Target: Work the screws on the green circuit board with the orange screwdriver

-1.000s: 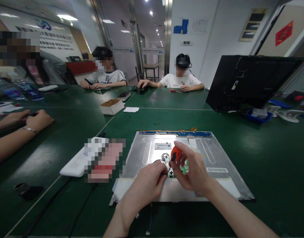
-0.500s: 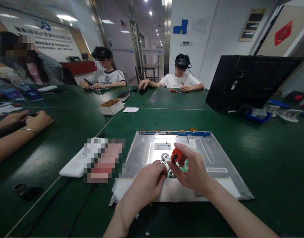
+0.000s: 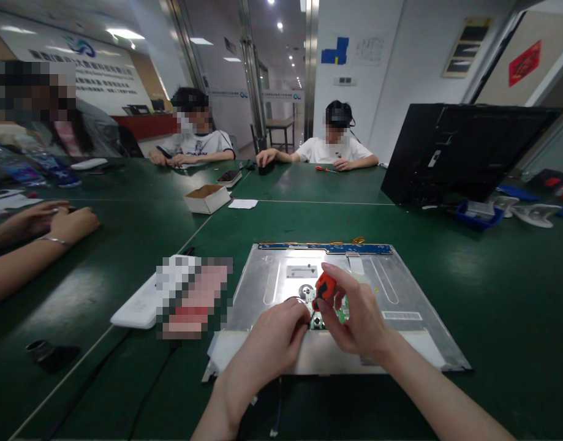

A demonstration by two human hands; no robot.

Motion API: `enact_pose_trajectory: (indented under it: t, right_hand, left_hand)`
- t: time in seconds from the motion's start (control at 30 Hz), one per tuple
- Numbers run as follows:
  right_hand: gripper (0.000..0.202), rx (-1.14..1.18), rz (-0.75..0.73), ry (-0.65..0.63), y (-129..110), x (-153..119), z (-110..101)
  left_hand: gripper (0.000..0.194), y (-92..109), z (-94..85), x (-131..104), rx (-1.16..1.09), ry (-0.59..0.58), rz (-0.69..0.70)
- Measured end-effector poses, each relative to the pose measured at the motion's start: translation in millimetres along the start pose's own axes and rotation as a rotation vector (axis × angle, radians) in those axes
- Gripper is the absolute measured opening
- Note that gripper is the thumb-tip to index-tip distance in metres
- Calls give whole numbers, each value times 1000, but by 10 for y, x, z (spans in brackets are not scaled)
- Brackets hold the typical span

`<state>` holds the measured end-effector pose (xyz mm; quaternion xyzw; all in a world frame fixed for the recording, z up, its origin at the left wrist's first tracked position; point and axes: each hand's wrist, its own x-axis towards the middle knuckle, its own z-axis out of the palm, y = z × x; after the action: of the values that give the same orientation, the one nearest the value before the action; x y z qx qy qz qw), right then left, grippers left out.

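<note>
My right hand [image 3: 357,312] grips a screwdriver by its orange-and-black handle [image 3: 324,289], held upright and slightly tilted. Its thin shaft runs down to the green circuit board [image 3: 318,322] on a flat metal display panel [image 3: 253,291]. Close beside the shaft, my left hand [image 3: 274,334] is closed, thumb and fingers pinched at the board's left side. Whatever sits between those left fingertips is hidden. Both hands cover part of the board. A blue strip board [image 3: 373,248] lines the panel's far edge.
Left of the panel lie a white device [image 3: 138,309] and black cables [image 3: 146,392]. A black monitor [image 3: 469,153] stands at the back right by a blue tray [image 3: 481,214]. Farther off are a small open box [image 3: 207,199] and several seated people; one person's hands [image 3: 72,226] are at left.
The screwdriver handle has turned in my right fingers, showing more of its black part. My right fingertips have shifted slightly. My left hand stays in place.
</note>
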<state>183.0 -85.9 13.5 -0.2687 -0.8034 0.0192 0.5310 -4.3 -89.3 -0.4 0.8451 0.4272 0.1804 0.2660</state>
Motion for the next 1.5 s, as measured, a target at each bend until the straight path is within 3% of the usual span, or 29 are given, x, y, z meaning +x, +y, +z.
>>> enact_pose_trajectory:
  t: [1.5]
  right_hand:
    - [46,-17,23,31,0,17,20]
  left_hand:
    - [17,0,-1,3,-1,-2,1]
